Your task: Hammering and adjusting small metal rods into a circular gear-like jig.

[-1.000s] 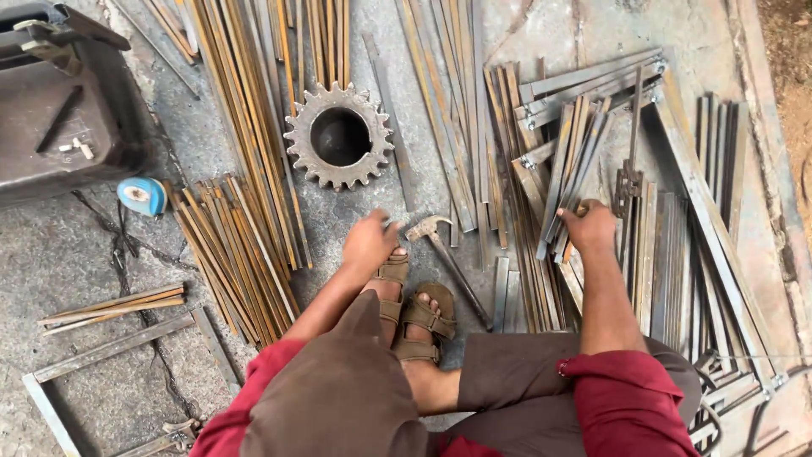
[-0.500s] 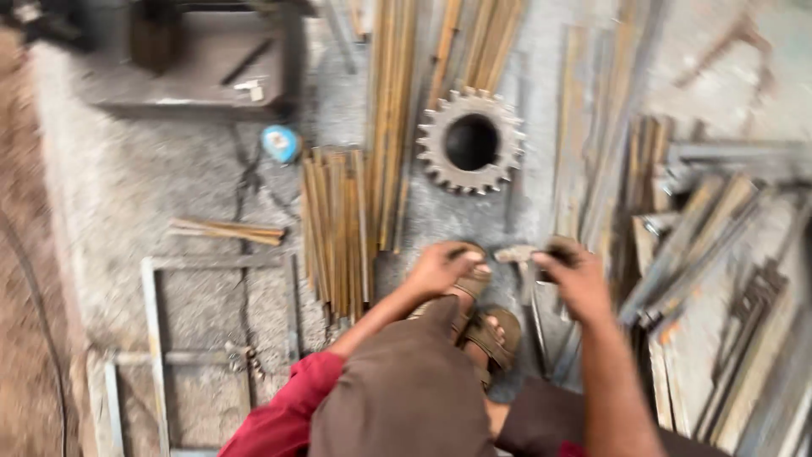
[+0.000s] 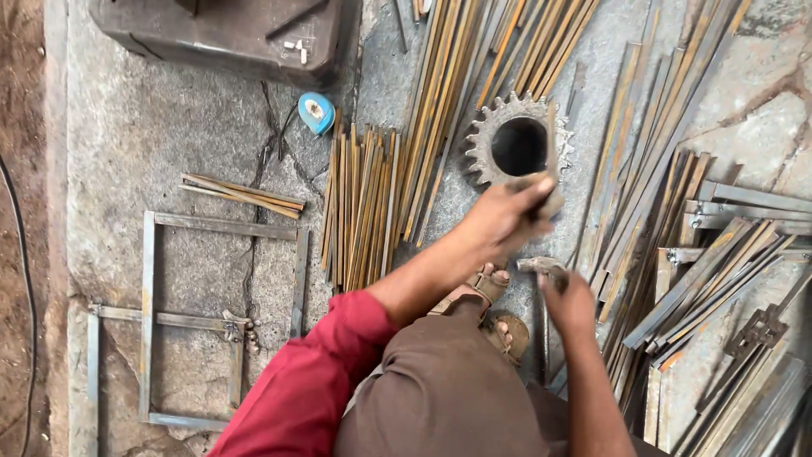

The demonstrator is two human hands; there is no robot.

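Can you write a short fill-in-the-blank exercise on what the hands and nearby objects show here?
1. The left hand holds a short metal strip over the toothed ____.
2. The right hand grips a ____.
3. The tape measure on the floor is ____ in colour.
Missing words: gear; hammer; blue.

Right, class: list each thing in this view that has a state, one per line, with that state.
left hand: grip closed on a short metal strip, held upright over the gear
right hand: grip closed on a hammer
gear: lying flat
tape measure: lying on the floor
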